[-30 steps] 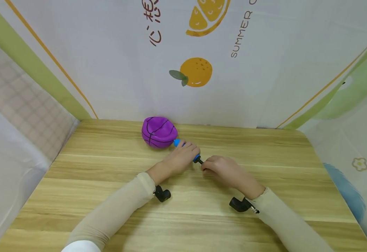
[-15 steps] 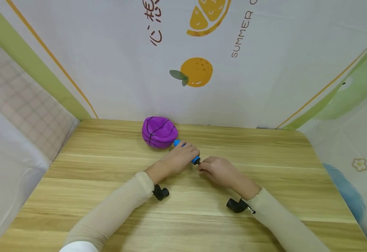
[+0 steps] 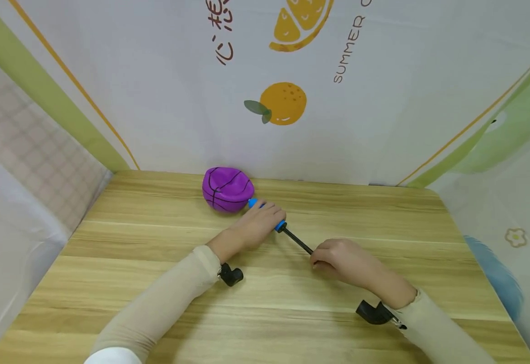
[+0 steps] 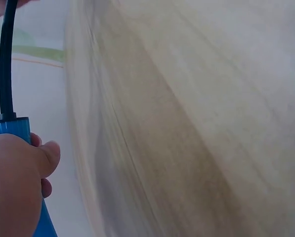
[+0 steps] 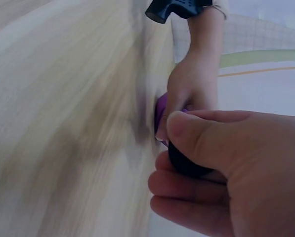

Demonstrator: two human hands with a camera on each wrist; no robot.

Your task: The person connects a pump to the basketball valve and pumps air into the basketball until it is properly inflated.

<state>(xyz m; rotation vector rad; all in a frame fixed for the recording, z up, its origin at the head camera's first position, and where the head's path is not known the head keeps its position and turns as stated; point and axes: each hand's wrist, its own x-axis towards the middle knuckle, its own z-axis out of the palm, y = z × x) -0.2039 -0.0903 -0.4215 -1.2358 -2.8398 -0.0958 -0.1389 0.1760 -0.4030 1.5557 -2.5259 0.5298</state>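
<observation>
A blue hand pump (image 3: 280,226) points its tip at a dented purple ball (image 3: 228,189) with black basketball lines. My left hand (image 3: 259,225) grips the pump's blue barrel, thumb and fingers wrapped round it in the left wrist view. The black pump rod (image 3: 298,240) stands drawn far out of the barrel. At the rod's outer end my right hand (image 3: 344,260) pinches the black handle (image 5: 187,163), which shows between thumb and fingers in the right wrist view. The pump tip meets the ball's right side; the needle is too small to make out.
The ball lies near the back edge of the wooden table (image 3: 164,298), close to a white printed curtain (image 3: 178,101). More cloth hangs at both sides. Black wrist cameras sit on both beige sleeves (image 3: 164,298).
My right hand first pushed the rod into the barrel, then pulled it back out toward the lower right. The left hand stays on the barrel, and the ball has barely shifted.
</observation>
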